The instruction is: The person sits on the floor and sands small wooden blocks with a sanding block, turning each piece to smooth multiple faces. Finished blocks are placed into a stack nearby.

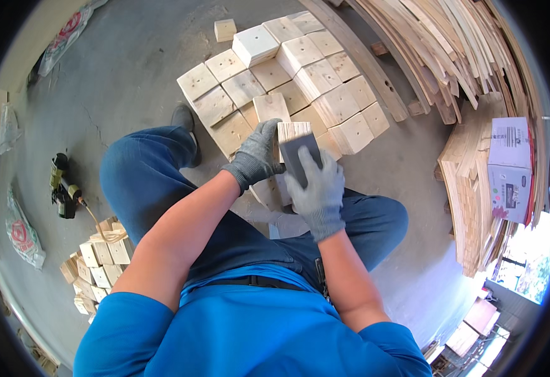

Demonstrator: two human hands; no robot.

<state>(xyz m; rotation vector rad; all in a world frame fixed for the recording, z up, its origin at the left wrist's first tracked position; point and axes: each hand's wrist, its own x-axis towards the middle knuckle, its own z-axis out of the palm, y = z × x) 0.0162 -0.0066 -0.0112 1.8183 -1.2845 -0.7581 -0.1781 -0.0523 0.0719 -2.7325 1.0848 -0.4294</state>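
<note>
In front of me, between my knees, a wooden block [294, 130] stands with its striped, layered-looking grain showing. My left hand [257, 152], in a dark grey knit glove, is closed around the block's left side. My right hand [318, 191], in a lighter grey glove, grips a dark grey rectangular sanding block [300, 158], fingers lying over its top. The sanding block rests against the wooden block's near part and hides much of it. Just beyond my hands, many similar blocks are packed in a cluster [269, 76] on the floor, some stacked higher.
A lone block [225, 29] lies past the cluster. Smaller blocks [102, 254] are piled at left, near a nail gun [64, 186] with a hose. Long boards [435, 50] lie at far right, beside stacked lumber [467, 182] and a white-purple carton [509, 169]. Plastic bags [23, 232] edge the left.
</note>
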